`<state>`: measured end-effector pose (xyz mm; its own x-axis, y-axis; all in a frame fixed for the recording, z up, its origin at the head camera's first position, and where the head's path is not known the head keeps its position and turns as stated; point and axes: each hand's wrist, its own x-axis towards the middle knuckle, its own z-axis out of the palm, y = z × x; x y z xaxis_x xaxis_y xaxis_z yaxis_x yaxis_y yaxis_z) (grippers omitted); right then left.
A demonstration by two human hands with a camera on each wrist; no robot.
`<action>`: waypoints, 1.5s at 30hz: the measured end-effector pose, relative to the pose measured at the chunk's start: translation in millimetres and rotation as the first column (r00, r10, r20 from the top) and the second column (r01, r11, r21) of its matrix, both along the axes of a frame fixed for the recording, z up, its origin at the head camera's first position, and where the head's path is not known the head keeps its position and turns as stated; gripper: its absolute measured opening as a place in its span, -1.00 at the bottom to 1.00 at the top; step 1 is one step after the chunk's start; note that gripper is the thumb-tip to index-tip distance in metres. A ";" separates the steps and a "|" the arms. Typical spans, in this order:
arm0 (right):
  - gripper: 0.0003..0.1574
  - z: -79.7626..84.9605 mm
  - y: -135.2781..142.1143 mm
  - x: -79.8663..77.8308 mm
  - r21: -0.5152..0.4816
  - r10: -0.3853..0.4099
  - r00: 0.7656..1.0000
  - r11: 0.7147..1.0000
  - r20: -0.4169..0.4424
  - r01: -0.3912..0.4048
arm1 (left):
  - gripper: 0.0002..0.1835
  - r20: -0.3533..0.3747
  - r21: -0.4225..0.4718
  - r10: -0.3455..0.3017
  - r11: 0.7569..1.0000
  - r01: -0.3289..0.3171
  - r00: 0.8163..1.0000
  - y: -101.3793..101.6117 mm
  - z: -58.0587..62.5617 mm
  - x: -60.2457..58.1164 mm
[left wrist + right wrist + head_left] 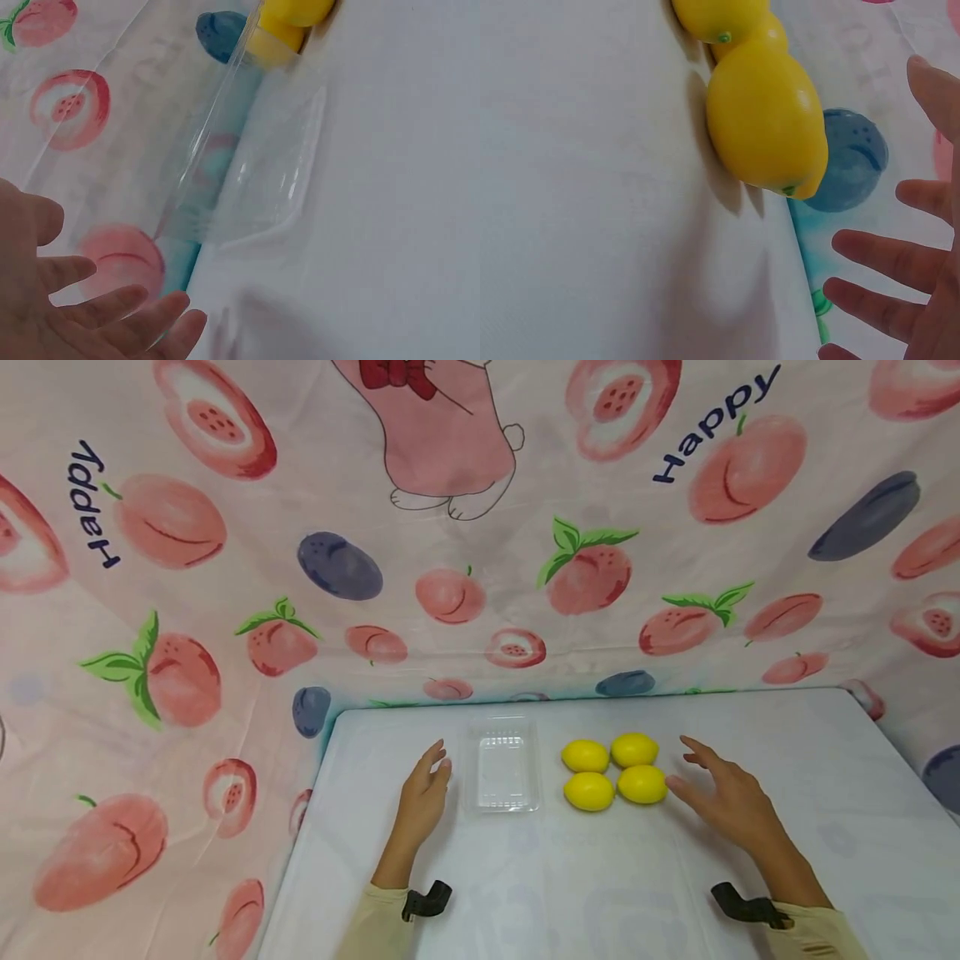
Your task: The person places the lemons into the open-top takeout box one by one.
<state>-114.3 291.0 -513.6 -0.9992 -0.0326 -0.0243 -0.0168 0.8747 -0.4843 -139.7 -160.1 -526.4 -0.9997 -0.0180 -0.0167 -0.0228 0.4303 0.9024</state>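
Observation:
Several yellow lemons [588, 792] sit grouped in two rows on the white table, right of a clear plastic container [502, 770]. My left hand [423, 797] hovers just left of the container with relaxed, spread fingers, holding nothing. To the right of the lemons is my right hand [731, 797], its fingers apart and its thumb close to the nearest lemon [642, 784]. In the left wrist view the container [262, 157] stands beyond the fingertips, apart from them. The right wrist view shows a lemon [765, 116] beside the spread fingers, with a gap between.
The white table [600, 877] ends at a back edge against a fruit-printed cloth [465, 543], which also hangs at both sides. A black strap mount [427, 900] is on the left wrist, and a second black mount [746, 906] is on the right.

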 end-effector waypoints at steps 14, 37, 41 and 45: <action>0.04 -12.7 -9.6 -5.2 -0.045 0.066 0.998 0.997 0.002 -0.065 | -0.47 0.014 0.088 0.043 0.995 -0.044 0.999 24.3 -18.9 -17.2; 0.04 -15.1 -22.8 -2.0 -0.012 0.098 0.995 0.995 -0.001 -0.098 | -0.49 -0.022 0.160 -0.033 0.986 0.036 0.999 22.4 -39.7 -26.3; 0.06 -19.2 -23.4 -3.0 -0.010 0.096 0.995 0.995 0.016 -0.096 | -0.48 0.013 0.160 -0.045 0.986 0.042 0.999 21.7 -41.2 -23.7; 0.03 -23.7 -23.1 -3.6 -0.019 0.102 0.995 0.995 -0.001 -0.102 | -0.48 0.023 0.165 -0.043 0.986 0.039 0.999 21.6 -42.0 -23.0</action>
<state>-117.9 267.9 -537.3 -0.9906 -0.1345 -0.0231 -0.1050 0.8593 -0.5006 -162.6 -138.5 -568.4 -0.9987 0.0281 -0.0421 -0.0327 0.2773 0.9602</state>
